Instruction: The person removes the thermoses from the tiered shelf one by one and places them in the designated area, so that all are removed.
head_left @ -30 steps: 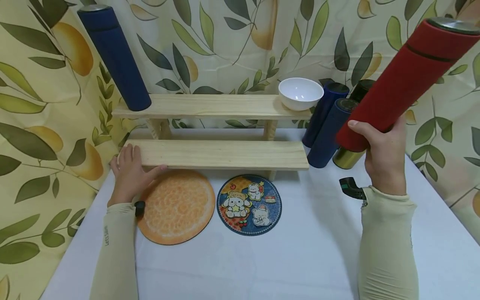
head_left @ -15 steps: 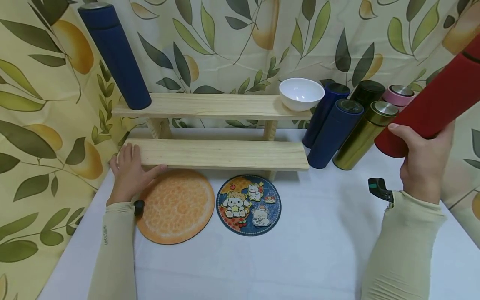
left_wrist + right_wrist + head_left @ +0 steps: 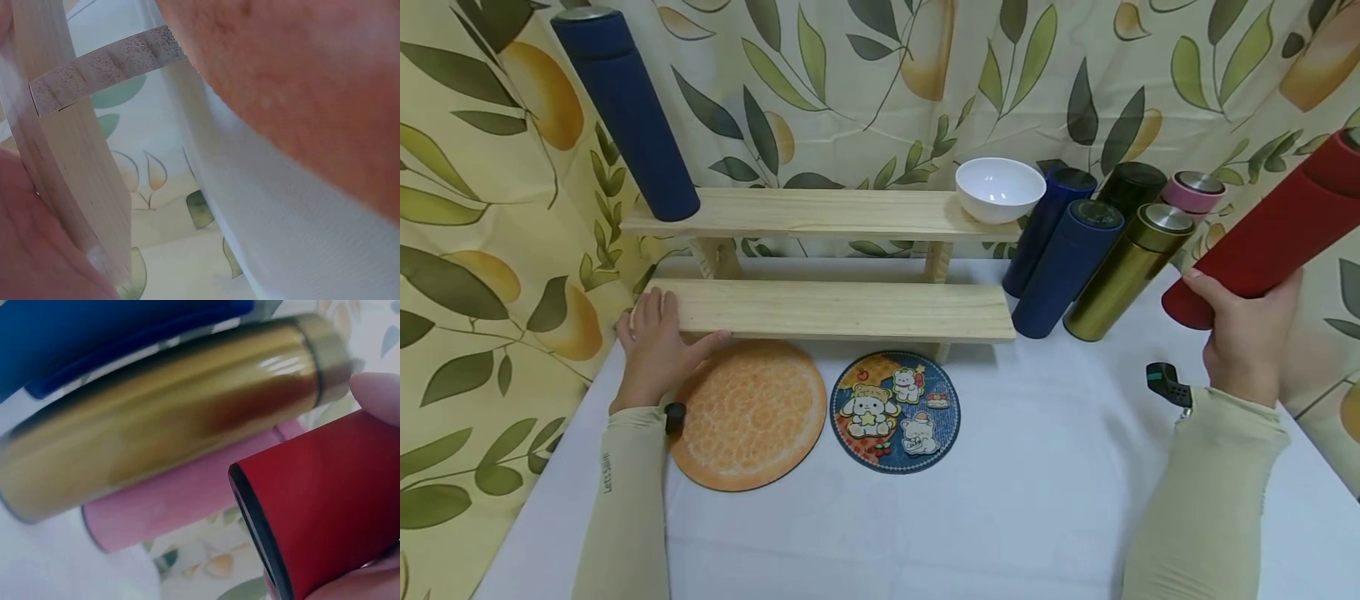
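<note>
My right hand [image 3: 1251, 333] grips a red thermos [image 3: 1270, 237] near its base and holds it tilted at the far right. In the right wrist view the dark-edged bottom of the red thermos [image 3: 325, 494] faces a gold thermos [image 3: 175, 425] and a pink thermos [image 3: 181, 506]. My left hand [image 3: 658, 354] rests on the left end of the lower wooden shelf board [image 3: 842, 310], fingers extended over its top and thumb along the front edge. The left wrist view shows the board's side and a wooden support [image 3: 106, 65] close by the palm.
A blue thermos [image 3: 628, 117] and a white bowl [image 3: 1000, 192] stand on the upper shelf board [image 3: 820, 210]. Several upright thermoses, including a navy one [image 3: 1067, 271], stand right of the shelf. An orange round mat [image 3: 748, 417] and a cartoon round mat [image 3: 895, 412] lie in front.
My right hand has moved right with the red thermos and lowered slightly, uncovering the gold and pink thermoses. My left hand stays on the shelf.
</note>
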A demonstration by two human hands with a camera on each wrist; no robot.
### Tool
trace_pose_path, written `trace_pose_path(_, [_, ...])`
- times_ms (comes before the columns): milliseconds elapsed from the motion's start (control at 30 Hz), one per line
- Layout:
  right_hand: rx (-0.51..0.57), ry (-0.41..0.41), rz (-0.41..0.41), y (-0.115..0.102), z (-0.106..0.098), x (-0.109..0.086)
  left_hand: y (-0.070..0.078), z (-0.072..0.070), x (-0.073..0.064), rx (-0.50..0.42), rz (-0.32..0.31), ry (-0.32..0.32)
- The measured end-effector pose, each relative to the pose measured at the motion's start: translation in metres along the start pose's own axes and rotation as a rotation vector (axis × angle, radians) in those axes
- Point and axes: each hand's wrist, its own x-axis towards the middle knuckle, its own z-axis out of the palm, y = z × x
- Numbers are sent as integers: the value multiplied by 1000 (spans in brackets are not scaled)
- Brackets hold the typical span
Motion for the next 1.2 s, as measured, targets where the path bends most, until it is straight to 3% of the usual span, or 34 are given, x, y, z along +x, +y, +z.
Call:
trace_pose_path(567, [-159, -44, 222, 60, -22, 19, 1, 0, -2, -11, -20, -18])
trace_pose_path(867, [-137, -37, 254, 81, -27, 26, 0, 0, -2, -11, -21, -21])
trace_pose_path(1200, [-186, -67, 287, 91, -34, 27, 2, -2, -1, -13, -13, -19])
